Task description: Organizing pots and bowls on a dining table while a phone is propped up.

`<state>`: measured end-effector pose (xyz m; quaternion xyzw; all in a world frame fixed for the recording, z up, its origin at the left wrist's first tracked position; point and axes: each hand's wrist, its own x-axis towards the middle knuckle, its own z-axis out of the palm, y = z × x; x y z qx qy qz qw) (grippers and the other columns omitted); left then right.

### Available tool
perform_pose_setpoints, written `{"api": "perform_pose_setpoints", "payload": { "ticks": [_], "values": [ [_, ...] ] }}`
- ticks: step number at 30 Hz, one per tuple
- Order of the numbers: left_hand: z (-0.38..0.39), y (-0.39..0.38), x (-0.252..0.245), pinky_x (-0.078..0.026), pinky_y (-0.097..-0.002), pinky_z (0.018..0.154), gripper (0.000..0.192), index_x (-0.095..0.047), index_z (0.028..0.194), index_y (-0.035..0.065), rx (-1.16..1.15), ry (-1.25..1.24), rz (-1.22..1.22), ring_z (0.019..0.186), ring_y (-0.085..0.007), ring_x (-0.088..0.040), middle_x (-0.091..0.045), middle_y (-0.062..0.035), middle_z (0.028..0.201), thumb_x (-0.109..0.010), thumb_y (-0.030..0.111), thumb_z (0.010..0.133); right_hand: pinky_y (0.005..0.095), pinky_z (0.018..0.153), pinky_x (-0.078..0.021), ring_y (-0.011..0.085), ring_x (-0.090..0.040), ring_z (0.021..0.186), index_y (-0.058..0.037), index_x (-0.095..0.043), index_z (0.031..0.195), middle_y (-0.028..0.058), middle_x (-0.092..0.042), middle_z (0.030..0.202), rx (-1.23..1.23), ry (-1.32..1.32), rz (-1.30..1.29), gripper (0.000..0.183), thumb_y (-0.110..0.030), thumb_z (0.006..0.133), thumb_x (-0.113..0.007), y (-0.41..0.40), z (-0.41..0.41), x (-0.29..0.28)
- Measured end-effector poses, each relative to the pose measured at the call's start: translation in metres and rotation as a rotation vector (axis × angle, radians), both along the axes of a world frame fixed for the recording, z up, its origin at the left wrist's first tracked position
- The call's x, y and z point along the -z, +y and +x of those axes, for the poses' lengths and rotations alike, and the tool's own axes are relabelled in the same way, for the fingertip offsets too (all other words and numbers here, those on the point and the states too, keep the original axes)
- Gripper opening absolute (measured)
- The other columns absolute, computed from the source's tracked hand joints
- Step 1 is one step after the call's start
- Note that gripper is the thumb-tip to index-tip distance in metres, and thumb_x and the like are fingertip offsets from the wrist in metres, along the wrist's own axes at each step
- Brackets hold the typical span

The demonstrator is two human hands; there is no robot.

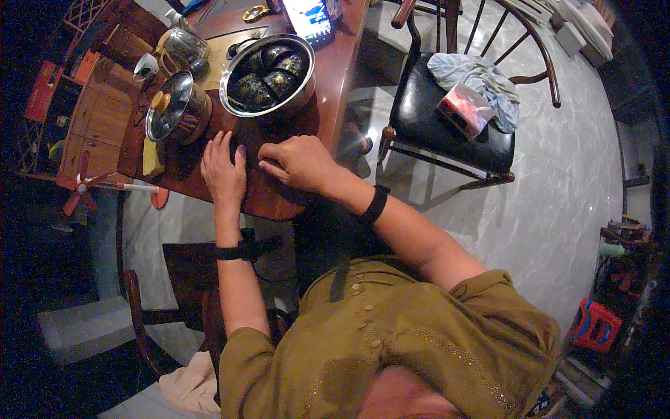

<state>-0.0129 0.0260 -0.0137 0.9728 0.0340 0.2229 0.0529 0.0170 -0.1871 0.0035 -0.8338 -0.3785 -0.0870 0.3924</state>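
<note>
My left hand [225, 168] is at the near end of a dark red wooden table [282, 198], palm down, with the thumb held away from the fingers. Nothing shows in it. Beside it, my right hand [301, 161] is loosely curled, thumb tip close to the index finger. No object shows there, though its palm is hidden. Beyond both hands stands a round metal pot [228, 107] holding several glossy black cups [282, 84] with gold speckles. To the left of the pot, a glass lid [172, 112] with a wooden knob leans on a see-through pot [201, 118].
A yellow sponge [153, 158] lies at the table's left edge. Farther back are a glass kettle [183, 47], a white cup [146, 67] and a lit screen [309, 21]. On the right, a black-seated chair [419, 105] holds cloth [473, 73] and a tissue pack [465, 110].
</note>
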Motion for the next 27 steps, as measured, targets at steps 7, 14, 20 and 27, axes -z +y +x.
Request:
{"api": "perform_pose_setpoints", "payload": {
  "ticks": [7, 14, 20, 27],
  "values": [
    [-0.001, 0.001, 0.000, -0.030, -0.0499, 0.110, 0.043, -0.054, 0.133, 0.0114, 0.002, -0.008, 0.005, 0.134, -0.0342, -0.041, -0.050, -0.0088, 0.142, -0.056, 0.031, 0.095, 0.0478, 0.060, -0.0528, 0.0353, -0.067, 0.069, -0.0170, -0.065, 0.094, 0.0136, -0.068, 0.073, -0.006, -0.004, -0.016, 0.020, -0.037, 0.090, -0.061, 0.001, 0.000, -0.001],
    [0.000, 0.001, 0.001, -0.030, -0.0501, 0.110, 0.044, -0.054, 0.133, 0.0113, -0.006, -0.012, 0.021, 0.133, -0.0341, -0.042, -0.051, -0.0090, 0.141, -0.057, 0.031, 0.094, 0.0483, 0.060, -0.0523, 0.0360, -0.066, 0.071, -0.0171, -0.065, 0.094, 0.0140, -0.068, 0.075, -0.009, -0.002, 0.006, 0.019, -0.036, 0.090, -0.061, 0.001, 0.001, 0.000],
    [0.004, 0.004, 0.002, -0.030, -0.0506, 0.110, 0.044, -0.055, 0.132, 0.0114, -0.008, -0.002, 0.002, 0.133, -0.0341, -0.042, -0.051, -0.0090, 0.141, -0.057, 0.033, 0.094, 0.0375, 0.058, -0.0506, 0.0247, -0.066, 0.064, -0.0076, -0.070, 0.094, 0.0093, -0.066, 0.071, -0.329, 0.417, 0.461, 0.029, -0.035, 0.093, -0.060, -0.018, -0.010, -0.022],
    [0.002, 0.003, 0.004, -0.030, -0.0520, 0.109, 0.043, -0.056, 0.131, 0.0116, 0.021, -0.040, -0.020, 0.132, -0.0350, -0.043, -0.052, -0.0097, 0.140, -0.057, 0.034, 0.095, 0.0362, 0.052, -0.0457, 0.0287, -0.061, 0.060, -0.0032, -0.065, 0.082, 0.0086, -0.061, 0.070, -1.159, 0.313, 0.740, 0.057, -0.060, 0.083, -0.066, -0.087, -0.065, -0.143]
  ]
}}
